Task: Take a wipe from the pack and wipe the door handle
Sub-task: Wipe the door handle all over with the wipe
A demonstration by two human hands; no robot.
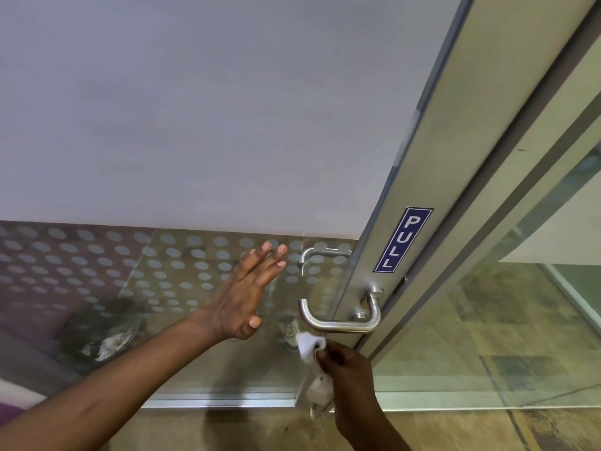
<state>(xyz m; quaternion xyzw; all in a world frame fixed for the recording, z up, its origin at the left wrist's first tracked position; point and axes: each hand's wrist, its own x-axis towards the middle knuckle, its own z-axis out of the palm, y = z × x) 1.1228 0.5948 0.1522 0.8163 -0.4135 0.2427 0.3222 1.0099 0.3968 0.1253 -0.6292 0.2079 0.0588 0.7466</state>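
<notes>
A brushed-steel lever door handle (338,323) sticks out from the aluminium frame of a glass door. My right hand (348,366) is just below the handle's free end, pinching a crumpled white wipe (307,345) that sits a little under the lever, close to touching it. My left hand (250,294) is flat and open with fingers spread, pressed against or just off the dotted glass to the left of the handle. The wipe pack is not in sight.
A blue PULL sticker (403,239) runs down the door frame above the handle. A second handle (320,255) shows through the glass on the far side. Frosted film covers the upper glass; tiled floor lies to the right.
</notes>
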